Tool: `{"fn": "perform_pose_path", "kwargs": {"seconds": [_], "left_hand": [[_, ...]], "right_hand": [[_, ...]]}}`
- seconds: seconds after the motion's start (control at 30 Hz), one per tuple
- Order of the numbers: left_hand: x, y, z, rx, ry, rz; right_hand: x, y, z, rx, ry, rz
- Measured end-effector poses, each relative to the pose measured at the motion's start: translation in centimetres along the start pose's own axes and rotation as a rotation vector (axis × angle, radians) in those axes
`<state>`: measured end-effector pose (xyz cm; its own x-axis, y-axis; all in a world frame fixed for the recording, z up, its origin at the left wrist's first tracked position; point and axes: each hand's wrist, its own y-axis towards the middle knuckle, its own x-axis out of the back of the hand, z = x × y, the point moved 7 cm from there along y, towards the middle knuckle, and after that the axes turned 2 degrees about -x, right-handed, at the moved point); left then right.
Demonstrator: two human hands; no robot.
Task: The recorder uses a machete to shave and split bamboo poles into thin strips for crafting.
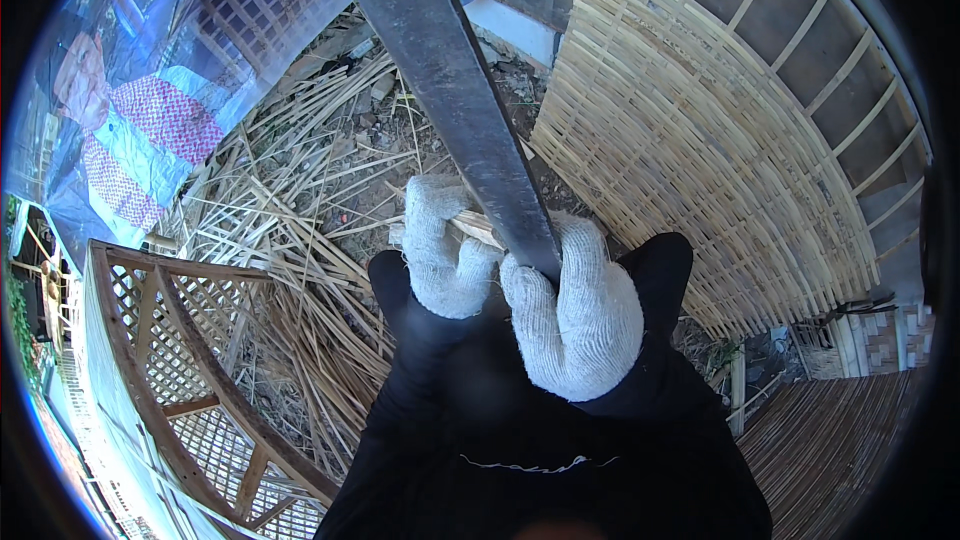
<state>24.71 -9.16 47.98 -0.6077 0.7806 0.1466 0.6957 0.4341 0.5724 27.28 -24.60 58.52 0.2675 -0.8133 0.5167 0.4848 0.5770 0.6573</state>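
Both of my hands wear white knitted gloves and are close together in front of my lap. My left hand is closed around a short piece of split bamboo. In my right hand is a machete, its grip hidden by the fingers. The long dark blade rises away from me, slanting left to the top edge of the view. Low on the blade, near my right fingers, it passes beside the bamboo piece; whether they touch I cannot tell.
Loose bamboo strips litter the ground ahead and left. A wooden-framed lattice panel stands at left, below a plastic banner with a person's picture. On the right leans a large woven bamboo panel. Thin brown slats lie at lower right.
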Motion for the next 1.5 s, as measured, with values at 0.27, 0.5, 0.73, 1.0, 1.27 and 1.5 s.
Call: {"fn": "perform_pose_path", "kwargs": {"seconds": [0.27,0.5,0.73,1.0,1.27,1.5], "left_hand": [[0.2,0.1,-0.2,-0.056,0.018,0.025],[1.7,0.4,1.5,-0.116,0.513,0.147],[3.2,1.0,1.2,-0.046,0.597,0.182],[4.1,1.3,-0.6,0.006,0.588,0.127],[4.2,3.1,-0.9,-0.007,0.482,0.039],[4.4,4.2,-3.7,-0.126,0.605,0.036]], "right_hand": [[-0.3,-0.1,0.4,0.075,-0.053,0.01],[-0.5,0.1,-1.5,-0.224,0.16,0.038],[0.2,1.6,-0.4,-0.146,0.155,0.056],[1.1,4.0,1.4,-0.11,0.086,0.13],[1.3,6.0,2.3,-0.076,0.065,0.127],[3.5,8.3,3.6,-0.02,0.1,0.059]]}}
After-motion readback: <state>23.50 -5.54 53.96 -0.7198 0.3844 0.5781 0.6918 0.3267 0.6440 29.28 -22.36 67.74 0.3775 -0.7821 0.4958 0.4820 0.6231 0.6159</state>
